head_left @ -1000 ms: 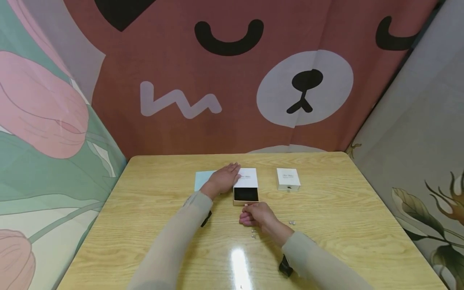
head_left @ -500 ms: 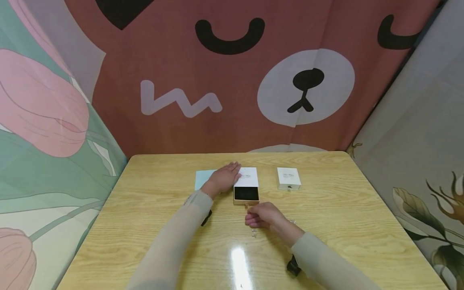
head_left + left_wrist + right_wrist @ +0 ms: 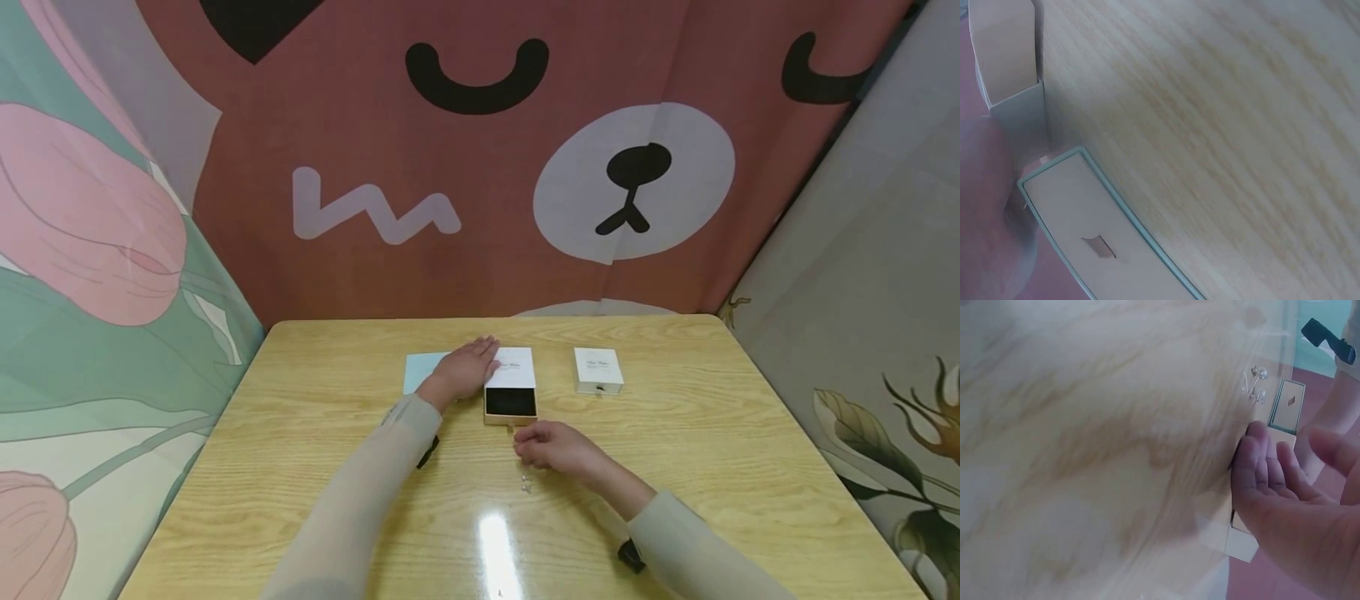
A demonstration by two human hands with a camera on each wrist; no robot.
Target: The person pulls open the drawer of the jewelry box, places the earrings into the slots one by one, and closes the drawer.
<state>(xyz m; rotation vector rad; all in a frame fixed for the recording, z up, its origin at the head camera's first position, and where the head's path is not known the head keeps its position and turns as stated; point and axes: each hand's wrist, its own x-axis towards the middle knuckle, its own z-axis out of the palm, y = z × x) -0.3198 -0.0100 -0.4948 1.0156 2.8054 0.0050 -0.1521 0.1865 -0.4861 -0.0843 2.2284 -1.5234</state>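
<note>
My left hand lies flat on the white box, its black drawer pulled open and empty; my right hand, loosely curled and holding nothing, hovers near the unloaded earrings.

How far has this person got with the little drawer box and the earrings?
Done: the box has its drawer pulled out, dark lining empty. In hand: the left hand rests flat on the box; the right hand hovers beside the drawer, holding nothing visible. Left: the earrings lie on the table.
</note>
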